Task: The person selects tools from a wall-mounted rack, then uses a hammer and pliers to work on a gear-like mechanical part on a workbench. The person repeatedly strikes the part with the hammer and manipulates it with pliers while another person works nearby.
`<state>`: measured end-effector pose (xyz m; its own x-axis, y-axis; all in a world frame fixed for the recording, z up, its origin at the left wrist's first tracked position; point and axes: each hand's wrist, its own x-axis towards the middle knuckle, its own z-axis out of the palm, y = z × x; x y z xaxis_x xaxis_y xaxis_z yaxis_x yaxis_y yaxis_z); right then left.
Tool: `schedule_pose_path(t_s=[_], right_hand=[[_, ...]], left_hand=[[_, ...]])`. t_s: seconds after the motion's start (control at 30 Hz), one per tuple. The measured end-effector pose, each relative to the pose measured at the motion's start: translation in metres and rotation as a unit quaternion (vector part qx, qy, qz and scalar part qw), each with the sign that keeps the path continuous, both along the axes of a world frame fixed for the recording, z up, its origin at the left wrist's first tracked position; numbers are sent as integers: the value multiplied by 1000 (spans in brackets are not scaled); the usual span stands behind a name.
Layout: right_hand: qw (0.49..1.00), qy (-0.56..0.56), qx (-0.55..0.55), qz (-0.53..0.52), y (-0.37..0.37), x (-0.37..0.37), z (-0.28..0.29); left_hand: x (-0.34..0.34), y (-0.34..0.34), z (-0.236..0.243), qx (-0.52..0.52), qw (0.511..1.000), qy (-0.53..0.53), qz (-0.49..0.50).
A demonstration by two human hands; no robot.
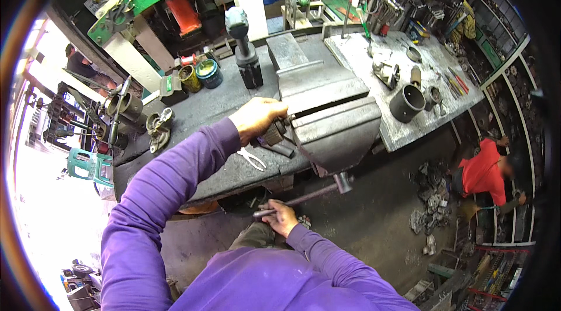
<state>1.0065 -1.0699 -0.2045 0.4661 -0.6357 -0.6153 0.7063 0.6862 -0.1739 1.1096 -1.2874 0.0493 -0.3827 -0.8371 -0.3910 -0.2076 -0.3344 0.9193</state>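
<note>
A large grey bench vise [336,127] is mounted at the edge of the dark workbench [193,118]. My left hand [260,118] is closed on a dark ridged metal part [273,134] at the left end of the vise jaws. Its fingers partly hide the part, so I cannot tell how far it sits between the jaws. Below the vise, my right hand [283,217] grips the free end of the long vise handle [310,196]. Pliers [252,159] with pale handles lie on the bench below my left hand.
A cordless power tool [239,36] stands upright behind the vise, right of open paint cans [208,73]. Metal cylinders [407,103] and hand tools cover the pale table [374,77] at right. A person in red [486,168] bends near shelving; scrap parts [432,194] lie on the floor.
</note>
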Motion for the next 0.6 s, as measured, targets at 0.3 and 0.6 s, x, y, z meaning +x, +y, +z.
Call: schedule_pose_path(t_s=[0.3, 0.6], right_hand=[[984, -173, 23, 20, 11, 9, 51], [992, -102, 34, 70, 5, 0, 22]], left_hand=[[0, 4, -4, 6, 1000, 0, 23], [-1, 10, 0, -12, 999, 17, 43]])
